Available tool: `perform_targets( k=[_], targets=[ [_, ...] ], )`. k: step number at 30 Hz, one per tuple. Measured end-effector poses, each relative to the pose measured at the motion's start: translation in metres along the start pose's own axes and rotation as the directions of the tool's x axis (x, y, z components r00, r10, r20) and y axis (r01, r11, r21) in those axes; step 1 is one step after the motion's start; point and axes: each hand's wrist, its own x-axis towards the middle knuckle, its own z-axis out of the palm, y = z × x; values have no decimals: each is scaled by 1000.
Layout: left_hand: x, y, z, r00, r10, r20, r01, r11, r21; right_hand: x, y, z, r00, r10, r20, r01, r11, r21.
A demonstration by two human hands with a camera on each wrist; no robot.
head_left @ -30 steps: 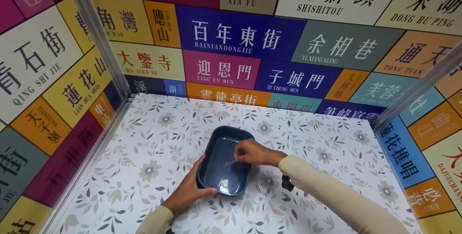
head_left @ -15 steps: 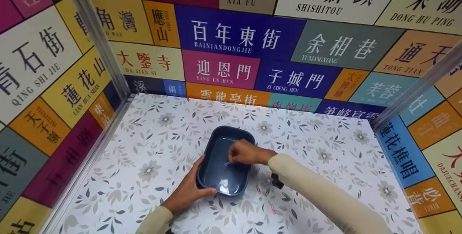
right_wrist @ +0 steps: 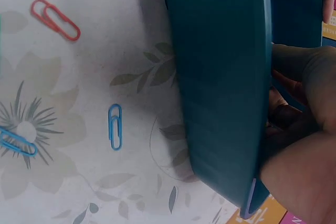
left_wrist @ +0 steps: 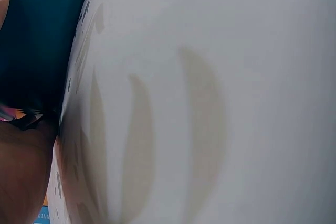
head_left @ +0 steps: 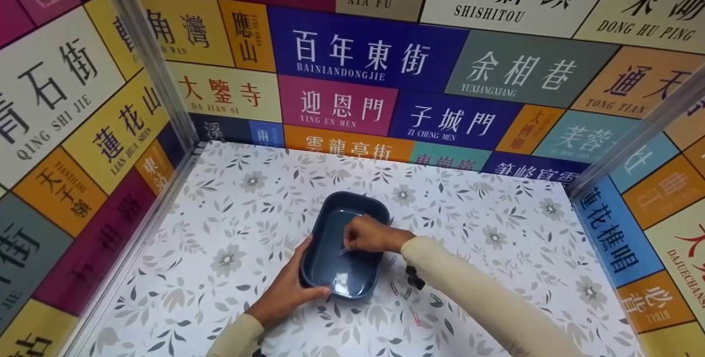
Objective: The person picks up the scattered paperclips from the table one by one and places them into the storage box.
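The box [head_left: 330,247] stands on the tabletop [head_left: 264,225] between its left and right edges, apart from the far edge, and the left hand [head_left: 292,285] grips its near left corner, thumb on the near rim, fingers along the outer left wall. The right hand [head_left: 370,234] reaches over the box's right rim, fingertips drawn narrow in a pinch on a thin clip [head_left: 342,250] inside, too small for its colour to be told. Beside the box, towards the tabletop's right edge, lie a red clip [right_wrist: 55,20], two blue clips [right_wrist: 115,127] and, farthest from the far edge, a pink clip [head_left: 416,319].
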Motion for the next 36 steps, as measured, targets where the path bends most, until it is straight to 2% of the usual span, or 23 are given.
perform_targets(
  k=[4, 10, 16, 18, 27, 36],
  targets=[
    [-1, 0, 0, 1000, 1, -1, -1, 1000, -10, -2, -13, -2, 1000, -20, -18, 19, 1000, -16],
    [-1, 1, 0, 1000, 7, -4, -8, 1000, -20, -8, -29, -10, 1000, 3, -23, -2, 999, 36],
    [-2, 3, -1, 1000, -19, 5, 19, 1000, -22, -24, -73, -34, 998, 37, -51, -32, 996, 88],
    [-2, 2, -1, 1000, -25, 4, 26, 999, -19, -28, -81, -41, 997, 45, -70, -38, 995, 97],
    [-2, 3, 0, 999, -35, -7, 35, 999, -31, -48, -83, -57, 984, 53, -169, -25, 986, 163],
    [-1, 3, 1, 1000, -25, -16, 25, 1000, -5, -83, -76, -64, 952, 86, -293, -27, 980, 199]
  ],
)
